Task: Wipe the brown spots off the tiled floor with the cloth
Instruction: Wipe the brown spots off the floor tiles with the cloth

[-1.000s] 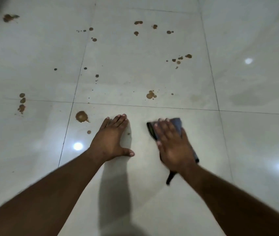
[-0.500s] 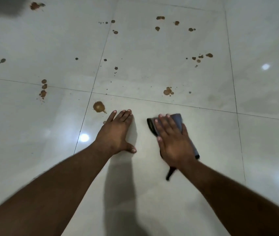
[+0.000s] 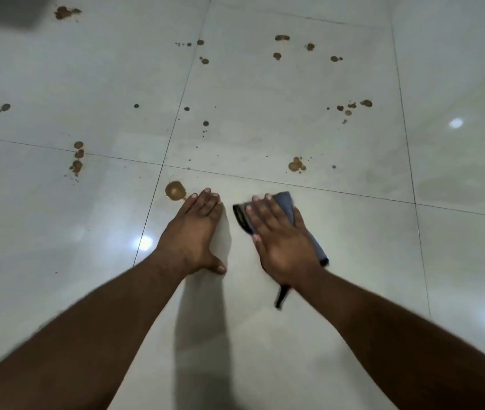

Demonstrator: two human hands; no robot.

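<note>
Our right hand [image 3: 282, 241] flat, pressing folded grey cloth [image 3: 287, 201] onto glossy white tiled floor [image 3: 353, 261]; left hand [image 3: 194, 232] open, empty, bracing. Brown spots [image 3: 175, 190] remain from 9 to 1 o'clock; we judge most wiping left.

1. The tiled floor [image 3: 294, 119] is glossy off-white with a faint grey-green cast, crossed by thin dark grout lines that form a grid of large squares.
2. The brown spots [image 3: 296, 165] are tan to rust brown and scattered unevenly, from tiny dark specks to blotches.
3. The largest spot [image 3: 175, 190] is a golden-brown round with a darker rim.
4. The cloth [image 3: 287, 202] is slate blue-grey with a near-black edge and a black strip trailing from it.
5. Bright white light reflections [image 3: 455, 123] dot the tiles.
6. A soft grey shadow [image 3: 202, 327] lies on the tile between the forearms.
</note>
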